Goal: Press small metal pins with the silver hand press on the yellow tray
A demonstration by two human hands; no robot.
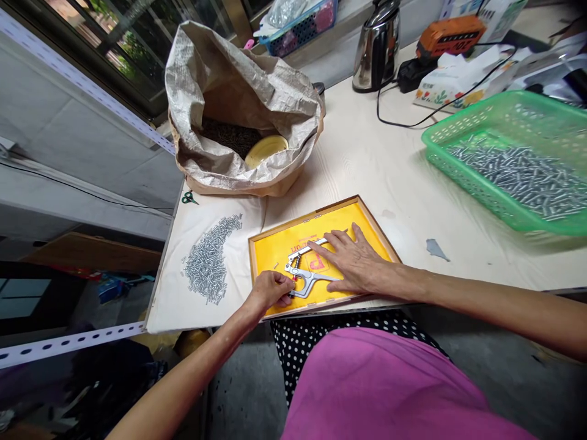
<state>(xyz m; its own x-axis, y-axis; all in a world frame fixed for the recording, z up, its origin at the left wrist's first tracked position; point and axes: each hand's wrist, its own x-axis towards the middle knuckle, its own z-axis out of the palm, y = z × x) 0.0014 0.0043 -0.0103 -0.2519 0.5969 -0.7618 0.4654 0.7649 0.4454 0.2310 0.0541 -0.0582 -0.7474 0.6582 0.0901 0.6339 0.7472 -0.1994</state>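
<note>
A pair of silver hand pliers (308, 282) with a dark spring lies in the shallow yellow tray (270, 260), handles spread apart. My left hand (271, 289) is closed in a pinch at the jaw end, close to a small red part on the tool. Whatever sits between those fingertips is hidden. Over the handles, my right hand (355, 263) is spread with its fingers stretched out, fingertips by the upper handle and thumb by the lower one. One small metal pin (276, 266) lies in the tray near the jaws.
Left of the tray is a pile of small metal parts (208, 263), with green scissors (189, 197) beyond. A large open sack (247, 177) stands behind. At right sits a green basket (495, 214) of metal pins. A kettle (376, 52) and cable are at the back.
</note>
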